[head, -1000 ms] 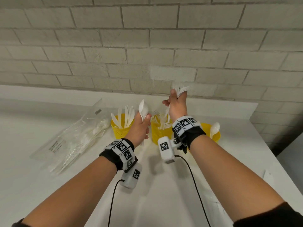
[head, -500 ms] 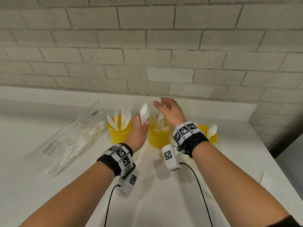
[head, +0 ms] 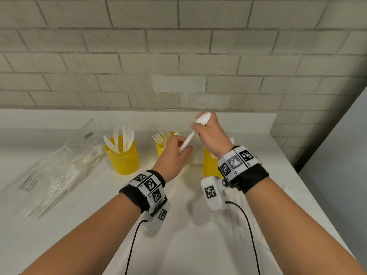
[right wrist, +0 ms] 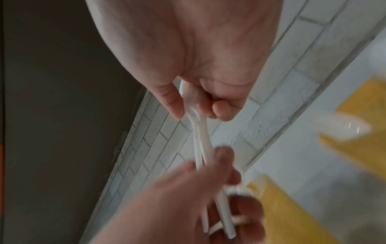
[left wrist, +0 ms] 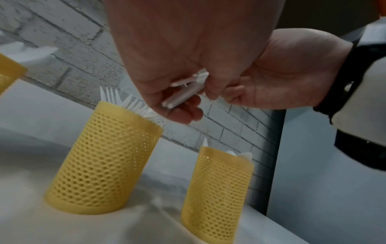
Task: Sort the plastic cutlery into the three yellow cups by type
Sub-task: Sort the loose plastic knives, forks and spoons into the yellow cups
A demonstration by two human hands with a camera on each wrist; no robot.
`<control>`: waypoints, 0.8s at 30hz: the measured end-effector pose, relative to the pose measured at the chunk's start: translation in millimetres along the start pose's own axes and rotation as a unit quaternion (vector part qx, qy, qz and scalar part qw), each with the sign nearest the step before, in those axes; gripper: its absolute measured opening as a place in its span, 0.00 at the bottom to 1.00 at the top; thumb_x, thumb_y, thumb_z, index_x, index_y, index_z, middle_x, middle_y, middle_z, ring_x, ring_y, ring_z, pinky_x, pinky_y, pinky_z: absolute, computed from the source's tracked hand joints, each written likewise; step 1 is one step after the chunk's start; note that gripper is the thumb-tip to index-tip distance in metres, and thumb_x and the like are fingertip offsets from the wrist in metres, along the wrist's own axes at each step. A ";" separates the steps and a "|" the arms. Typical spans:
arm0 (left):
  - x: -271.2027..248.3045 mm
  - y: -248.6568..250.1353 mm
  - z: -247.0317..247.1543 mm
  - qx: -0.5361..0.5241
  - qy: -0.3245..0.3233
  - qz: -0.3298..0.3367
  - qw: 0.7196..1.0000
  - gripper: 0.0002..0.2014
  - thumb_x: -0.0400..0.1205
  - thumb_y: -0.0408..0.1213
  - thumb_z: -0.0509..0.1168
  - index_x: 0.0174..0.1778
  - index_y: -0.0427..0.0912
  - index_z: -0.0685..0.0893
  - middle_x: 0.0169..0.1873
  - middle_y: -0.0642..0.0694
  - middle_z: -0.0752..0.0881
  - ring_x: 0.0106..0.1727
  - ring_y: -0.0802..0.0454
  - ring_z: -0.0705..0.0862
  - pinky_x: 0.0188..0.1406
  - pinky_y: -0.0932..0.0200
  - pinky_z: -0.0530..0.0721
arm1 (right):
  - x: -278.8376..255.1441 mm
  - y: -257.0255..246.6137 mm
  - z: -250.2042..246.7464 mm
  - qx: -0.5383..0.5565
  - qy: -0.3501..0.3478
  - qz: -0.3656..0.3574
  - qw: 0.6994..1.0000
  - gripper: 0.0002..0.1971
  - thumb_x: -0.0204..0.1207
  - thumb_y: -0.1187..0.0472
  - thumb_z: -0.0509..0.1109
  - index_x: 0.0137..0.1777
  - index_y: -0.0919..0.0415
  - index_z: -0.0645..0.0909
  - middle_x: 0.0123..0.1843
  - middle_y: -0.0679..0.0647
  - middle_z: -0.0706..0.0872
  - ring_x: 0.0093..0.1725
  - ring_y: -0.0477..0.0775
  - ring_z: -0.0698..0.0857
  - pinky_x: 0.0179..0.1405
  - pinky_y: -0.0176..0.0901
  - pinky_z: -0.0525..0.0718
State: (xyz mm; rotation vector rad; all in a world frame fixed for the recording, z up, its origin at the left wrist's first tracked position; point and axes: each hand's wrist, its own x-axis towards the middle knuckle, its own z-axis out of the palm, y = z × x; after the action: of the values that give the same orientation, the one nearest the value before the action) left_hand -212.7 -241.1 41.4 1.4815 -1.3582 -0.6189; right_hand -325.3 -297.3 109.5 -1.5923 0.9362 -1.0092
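Note:
Three yellow mesh cups stand in a row on the white counter: the left cup [head: 123, 157] holds knives, the middle cup [head: 161, 145] [left wrist: 102, 158] holds forks, the right cup [head: 209, 165] [left wrist: 217, 191] holds spoons. My left hand [head: 175, 153] grips the handles of a small bunch of white spoons [head: 187, 140] [right wrist: 200, 140] above the gap between the middle and right cups. My right hand [head: 208, 130] pinches the bowl end of a spoon [head: 203, 118] in that bunch. How many spoons are in the bunch is unclear.
A clear plastic bag [head: 55, 167] with more white cutlery lies at the left of the counter. A brick wall runs behind the cups. The counter's right edge [head: 297, 175] drops off near the right cup. Cables trail from both wrist cameras.
My right hand let go of the fork over the middle cup, came across and took the bowl end of the spoons. My left hand moved right and lower with them.

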 end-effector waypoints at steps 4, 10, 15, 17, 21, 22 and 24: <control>-8.3 -8.9 6.7 0.042 -0.034 -0.034 0.998 0.09 0.81 0.42 0.67 0.55 0.48 0.78 0.47 0.51 0.78 0.36 0.61 0.77 0.42 0.63 0.80 | 0.7 -10.4 -46.5 -0.005 0.136 -0.047 0.990 0.10 0.76 0.69 0.63 0.53 0.59 0.68 0.39 0.47 0.72 0.37 0.43 0.72 0.31 0.24 0.72; -29.0 -14.4 22.2 0.121 -0.158 -0.091 0.976 0.09 0.81 0.47 0.66 0.46 0.46 0.85 0.41 0.56 0.84 0.41 0.58 0.81 0.42 0.63 0.77 | 4.1 21.6 -59.2 -0.123 0.159 -0.010 0.980 0.13 0.76 0.69 0.63 0.60 0.62 0.69 0.59 0.60 0.74 0.49 0.57 0.77 0.41 0.34 0.74; -52.4 -15.4 47.7 0.183 -0.299 -0.073 0.934 0.08 0.74 0.50 0.73 0.44 0.52 0.86 0.45 0.50 0.87 0.43 0.57 0.81 0.46 0.63 0.78 | -9.3 52.7 -61.7 -0.187 0.083 0.074 0.976 0.26 0.74 0.62 0.73 0.70 0.63 0.70 0.69 0.63 0.73 0.65 0.58 0.78 0.58 0.36 0.72; -60.8 -13.5 60.2 0.228 -0.357 -0.029 0.905 0.11 0.72 0.52 0.74 0.48 0.55 0.84 0.46 0.52 0.82 0.44 0.56 0.79 0.48 0.62 0.77 | -21.5 52.0 -67.6 -0.191 0.079 0.062 0.976 0.30 0.73 0.58 0.75 0.73 0.60 0.69 0.70 0.60 0.70 0.69 0.54 0.75 0.66 0.37 0.70; -68.8 -16.1 79.0 0.320 -0.399 0.047 0.858 0.22 0.71 0.53 0.74 0.60 0.55 0.80 0.53 0.51 0.75 0.48 0.55 0.74 0.56 0.55 0.78 | -46.2 49.0 -86.8 -0.218 0.118 0.043 0.968 0.24 0.74 0.56 0.73 0.70 0.58 0.73 0.67 0.58 0.72 0.63 0.49 0.76 0.63 0.33 0.68; -70.2 -15.2 82.3 0.321 -0.395 0.059 0.859 0.22 0.72 0.52 0.74 0.61 0.54 0.80 0.53 0.52 0.75 0.48 0.56 0.73 0.56 0.56 0.77 | -54.9 51.2 -95.2 -0.238 0.121 0.047 0.963 0.21 0.74 0.57 0.72 0.66 0.59 0.76 0.63 0.57 0.76 0.59 0.48 0.77 0.61 0.34 0.69; -68.9 -13.3 84.9 0.316 -0.388 0.069 0.863 0.20 0.74 0.49 0.73 0.61 0.52 0.80 0.53 0.51 0.76 0.47 0.56 0.74 0.54 0.58 0.76 | -71.2 57.9 -111.1 -0.264 0.118 0.074 0.954 0.14 0.74 0.58 0.72 0.59 0.59 0.81 0.54 0.55 0.81 0.54 0.50 0.79 0.55 0.36 0.71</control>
State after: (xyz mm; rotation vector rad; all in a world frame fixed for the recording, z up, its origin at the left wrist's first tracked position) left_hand -297.3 -205.2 -19.3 1.6808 -2.4566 -0.7587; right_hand -459.4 -280.6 59.5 -1.8207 1.5668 -0.8994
